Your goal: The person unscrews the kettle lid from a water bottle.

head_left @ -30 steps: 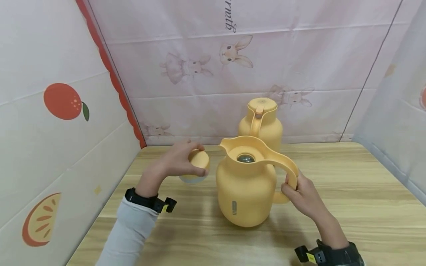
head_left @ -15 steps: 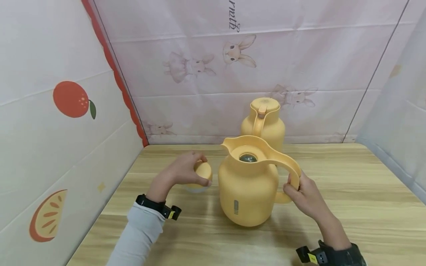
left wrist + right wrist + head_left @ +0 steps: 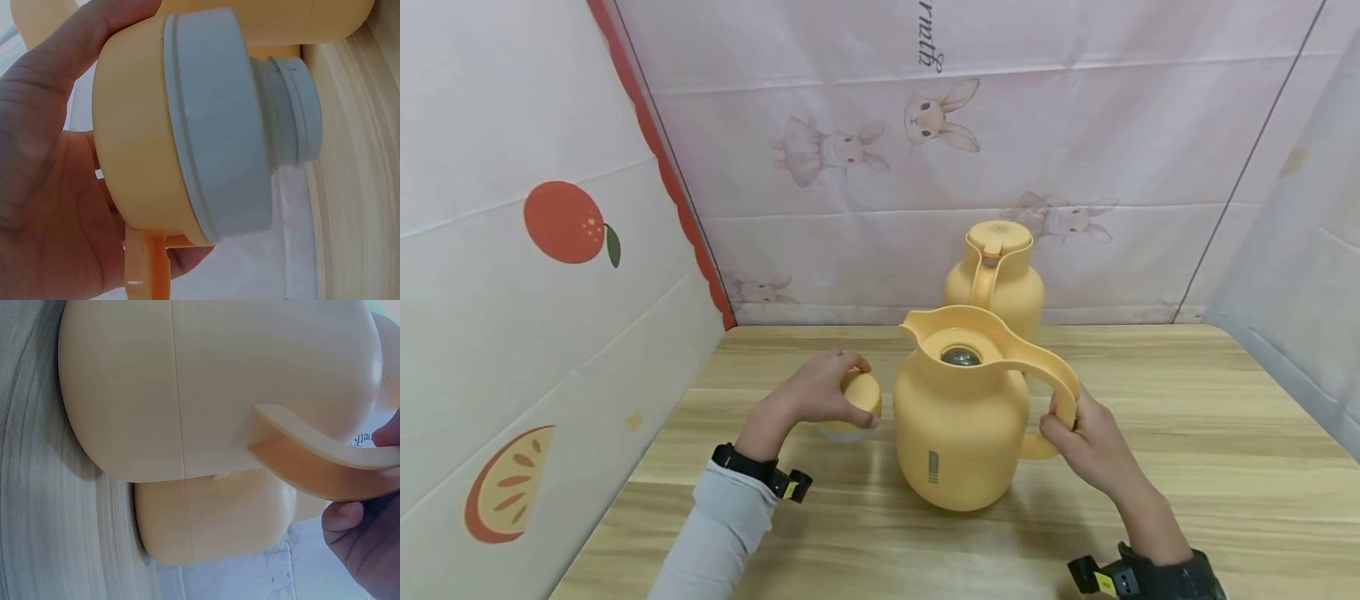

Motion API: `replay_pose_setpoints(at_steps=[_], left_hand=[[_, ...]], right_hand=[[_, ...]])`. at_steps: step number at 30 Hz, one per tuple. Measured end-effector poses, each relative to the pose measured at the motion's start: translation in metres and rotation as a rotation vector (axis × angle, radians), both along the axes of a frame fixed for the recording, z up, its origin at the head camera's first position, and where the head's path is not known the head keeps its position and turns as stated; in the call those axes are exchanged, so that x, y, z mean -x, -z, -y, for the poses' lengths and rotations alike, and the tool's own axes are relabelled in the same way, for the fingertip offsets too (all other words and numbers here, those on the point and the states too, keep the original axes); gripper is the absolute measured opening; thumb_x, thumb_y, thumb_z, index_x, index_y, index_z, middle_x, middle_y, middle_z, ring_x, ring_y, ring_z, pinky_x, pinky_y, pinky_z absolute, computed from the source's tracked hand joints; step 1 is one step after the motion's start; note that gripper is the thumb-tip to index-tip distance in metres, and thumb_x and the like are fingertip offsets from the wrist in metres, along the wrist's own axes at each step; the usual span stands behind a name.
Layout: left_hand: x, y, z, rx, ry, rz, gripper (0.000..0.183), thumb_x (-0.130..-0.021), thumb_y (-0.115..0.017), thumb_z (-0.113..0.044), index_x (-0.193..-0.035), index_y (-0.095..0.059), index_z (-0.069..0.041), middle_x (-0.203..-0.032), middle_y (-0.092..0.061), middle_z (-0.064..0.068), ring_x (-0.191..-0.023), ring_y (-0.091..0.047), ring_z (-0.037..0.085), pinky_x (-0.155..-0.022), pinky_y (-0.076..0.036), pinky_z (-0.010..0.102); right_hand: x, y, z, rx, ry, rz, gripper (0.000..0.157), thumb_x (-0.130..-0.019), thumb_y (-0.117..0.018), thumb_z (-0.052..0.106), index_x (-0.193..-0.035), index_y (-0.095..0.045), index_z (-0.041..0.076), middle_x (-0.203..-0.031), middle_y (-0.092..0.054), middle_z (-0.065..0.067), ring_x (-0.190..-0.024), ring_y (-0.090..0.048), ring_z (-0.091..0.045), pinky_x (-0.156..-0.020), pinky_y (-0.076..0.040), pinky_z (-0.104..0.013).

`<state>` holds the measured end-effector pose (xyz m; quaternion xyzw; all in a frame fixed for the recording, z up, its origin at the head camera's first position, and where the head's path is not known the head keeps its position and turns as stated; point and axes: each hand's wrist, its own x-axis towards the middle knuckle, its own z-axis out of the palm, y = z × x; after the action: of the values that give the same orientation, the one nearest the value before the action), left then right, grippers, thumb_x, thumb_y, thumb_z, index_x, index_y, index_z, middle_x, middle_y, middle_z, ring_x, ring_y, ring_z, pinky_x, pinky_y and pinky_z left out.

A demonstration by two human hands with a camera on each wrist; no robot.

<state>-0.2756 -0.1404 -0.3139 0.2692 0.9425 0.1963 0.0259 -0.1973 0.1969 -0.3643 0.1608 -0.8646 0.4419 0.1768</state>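
Lid [image 3: 863, 393], held stem [image 3: 300, 112] down by the curled left hand [image 3: 820, 392], is left of the upright jug [image 3: 962, 433] and lower than its mouth [image 3: 961, 357], the curled right hand [image 3: 1093, 437] gripping the handle [image 3: 1058, 383]

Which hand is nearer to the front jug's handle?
Right. The right hand grips the handle; the left hand is across the jug, on its spout side, holding the lid.
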Motion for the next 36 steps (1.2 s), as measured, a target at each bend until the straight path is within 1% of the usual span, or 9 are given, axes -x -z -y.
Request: replay_pose_setpoints(at_steps=[3, 8, 13, 18, 20, 23, 29, 33, 36], left_hand=[[-0.002, -0.001, 0.000, 0.019, -0.002, 0.001, 0.074, -0.054, -0.080, -0.045, -0.116, -0.055, -0.012, -0.103, -0.053, 0.007, -0.088, -0.048, 0.019, -0.070, -0.047, 0.037], [-0.007, 0.003, 0.003, 0.068, -0.016, 0.061, 0.080, -0.051, -0.082, -0.044, -0.119, -0.055, -0.012, -0.101, -0.046, 0.008, -0.082, -0.048, 0.018, -0.066, -0.048, 0.033], [-0.008, 0.008, 0.007, 0.085, 0.009, 0.075, 0.071, -0.051, -0.081, -0.045, -0.109, -0.058, -0.012, -0.096, -0.043, 0.008, -0.079, -0.047, 0.018, -0.063, -0.048, 0.031], [-0.006, 0.011, 0.009, 0.067, 0.029, 0.076, 0.068, -0.053, -0.080, -0.044, -0.107, -0.055, -0.012, -0.094, -0.049, 0.005, -0.077, -0.049, 0.016, -0.062, -0.048, 0.032], [-0.004, 0.012, 0.010, 0.049, 0.025, 0.085, 0.066, -0.054, -0.080, -0.044, -0.107, -0.054, -0.012, -0.091, -0.053, 0.002, -0.075, -0.050, 0.015, -0.062, -0.047, 0.032], [-0.001, 0.013, 0.010, -0.020, 0.005, 0.105, 0.064, -0.056, -0.080, -0.042, -0.106, -0.053, -0.013, -0.087, -0.056, 0.001, -0.072, -0.052, 0.014, -0.060, -0.048, 0.032], [-0.001, 0.019, 0.012, -0.158, -0.030, 0.175, 0.067, -0.056, -0.081, -0.035, -0.109, -0.049, -0.008, -0.094, -0.055, 0.006, -0.075, -0.053, 0.017, -0.060, -0.049, 0.032], [-0.008, 0.021, 0.013, -0.175, -0.051, 0.221, 0.077, -0.054, -0.083, -0.031, -0.115, -0.046, -0.001, -0.100, -0.052, 0.011, -0.080, -0.051, 0.019, -0.063, -0.048, 0.033], [-0.013, 0.022, 0.012, -0.163, -0.061, 0.227, 0.083, -0.052, -0.083, -0.030, -0.119, -0.045, 0.003, -0.103, -0.047, 0.014, -0.083, -0.048, 0.021, -0.067, -0.047, 0.034]], right_hand=[[0.000, 0.000, 0.001, 0.007, -0.003, 0.001, 0.005, -0.079, -0.049, -0.001, -0.079, -0.045, 0.003, -0.062, -0.045, -0.003, -0.048, -0.041, -0.014, -0.042, -0.037, -0.026], [0.000, 0.000, 0.003, 0.017, -0.007, 0.005, 0.010, -0.079, -0.050, -0.002, -0.079, -0.045, 0.006, -0.061, -0.045, -0.002, -0.047, -0.041, -0.013, -0.042, -0.037, -0.026], [0.000, -0.001, 0.003, 0.020, -0.004, 0.003, 0.008, -0.078, -0.051, -0.001, -0.080, -0.046, 0.005, -0.062, -0.045, -0.002, -0.048, -0.041, -0.013, -0.042, -0.037, -0.026], [0.001, 0.000, 0.002, 0.018, -0.001, 0.006, 0.007, -0.078, -0.051, -0.001, -0.081, -0.046, 0.002, -0.063, -0.044, -0.001, -0.049, -0.041, -0.012, -0.043, -0.037, -0.026], [0.002, 0.002, 0.001, 0.014, 0.001, 0.008, 0.007, -0.077, -0.051, -0.002, -0.081, -0.046, 0.001, -0.063, -0.044, 0.000, -0.049, -0.040, -0.012, -0.043, -0.037, -0.026], [0.002, 0.003, 0.001, 0.013, 0.003, 0.009, 0.008, -0.077, -0.051, -0.002, -0.080, -0.046, 0.002, -0.063, -0.044, 0.000, -0.049, -0.040, -0.012, -0.043, -0.037, -0.026], [0.002, 0.002, 0.000, 0.017, 0.003, 0.002, 0.008, -0.077, -0.052, -0.003, -0.080, -0.046, 0.002, -0.063, -0.044, 0.000, -0.049, -0.040, -0.012, -0.043, -0.037, -0.025], [0.002, 0.002, 0.000, 0.019, 0.002, 0.003, 0.007, -0.077, -0.052, -0.002, -0.080, -0.047, 0.001, -0.063, -0.045, -0.001, -0.050, -0.041, -0.012, -0.043, -0.038, -0.026], [0.002, 0.002, 0.000, 0.023, 0.004, 0.007, 0.007, -0.077, -0.052, -0.002, -0.081, -0.047, 0.001, -0.064, -0.045, -0.001, -0.050, -0.041, -0.012, -0.043, -0.038, -0.026]])
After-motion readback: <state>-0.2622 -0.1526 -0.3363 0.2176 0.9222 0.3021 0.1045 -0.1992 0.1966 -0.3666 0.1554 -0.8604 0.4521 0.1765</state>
